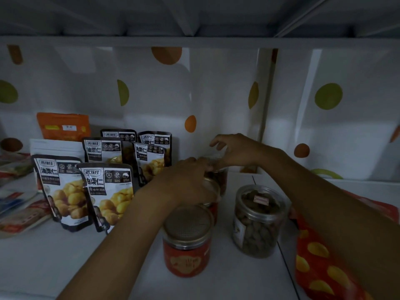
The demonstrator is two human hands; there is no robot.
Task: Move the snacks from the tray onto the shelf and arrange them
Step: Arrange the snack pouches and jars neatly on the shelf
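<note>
Red jar [187, 245] and nut jar [257, 221] stand nearer. Left hand [190, 178] and right hand [236, 150] grasp the rear jar [222, 177] beside chestnut pouches [86, 191].

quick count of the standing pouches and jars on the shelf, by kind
chestnut pouches: 6
jars: 4
orange pouch: 1
white pouch: 1
total: 12
</note>
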